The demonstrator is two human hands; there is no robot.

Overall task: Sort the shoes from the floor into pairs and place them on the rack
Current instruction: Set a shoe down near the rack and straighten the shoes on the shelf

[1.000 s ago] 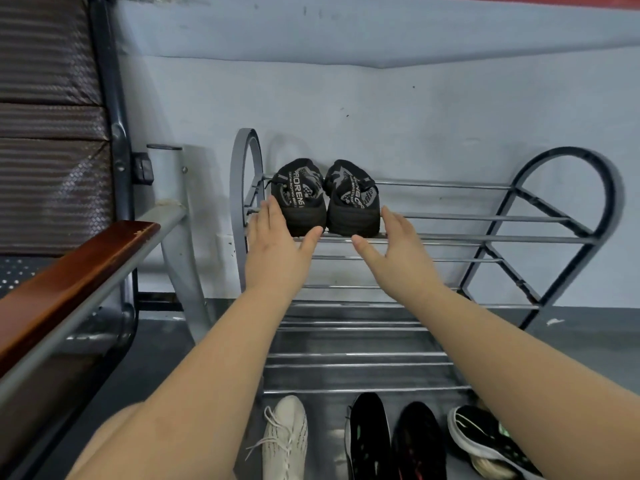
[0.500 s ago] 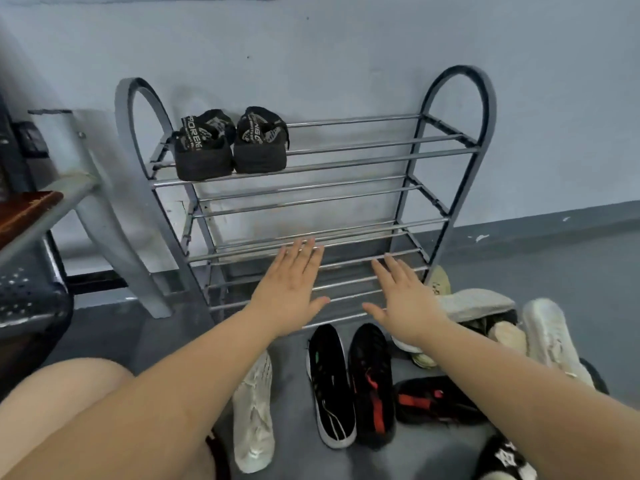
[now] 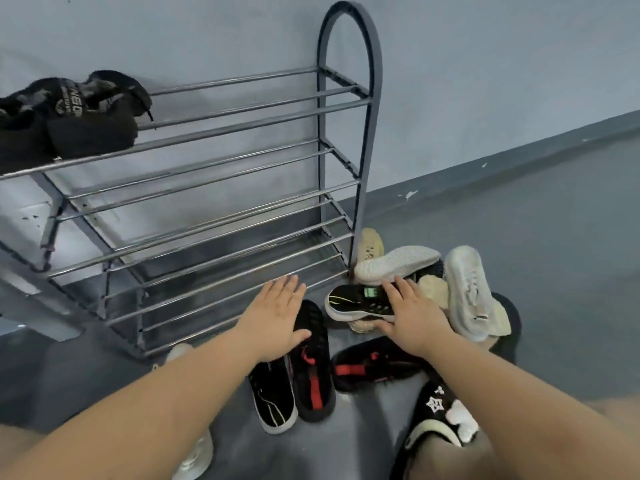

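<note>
Metal rack [image 3: 346,109] against the wall, black pair of shoes [image 3: 69,119] on its top shelf, mixed shoes on the floor [image 3: 460,292] at its foot, left hand [image 3: 277,320] spread flat above a black shoe [image 3: 313,362], right hand [image 3: 412,313] spread over a black-and-green sneaker [image 3: 356,301].

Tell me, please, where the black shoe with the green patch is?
In the head view, the black shoe with the green patch lies under the right hand, beside the rack.
</note>
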